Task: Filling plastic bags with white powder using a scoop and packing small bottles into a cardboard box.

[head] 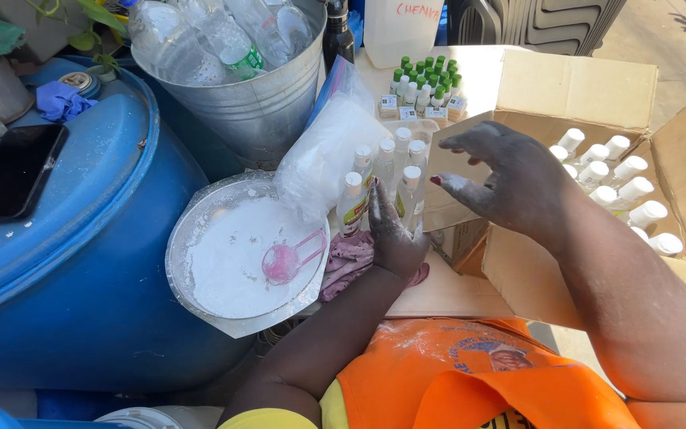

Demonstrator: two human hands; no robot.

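Head view: blue drum (81, 262) far left, cardboard box (581, 103) of capped bottles right, powder bowl (232, 258) between. Small white-capped bottles (383, 179) stand upright, clustered at table centre. Left hand (395, 234) nearer, fingers against cluster's front bottle, grip hidden, cannot tell. Right hand (510, 179) hovers just right, fingers spread, empty. Bottle bases hidden behind left hand.

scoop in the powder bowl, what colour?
Translucent pink. The scoop lies on the white powder in the bowl; the head view shows it.
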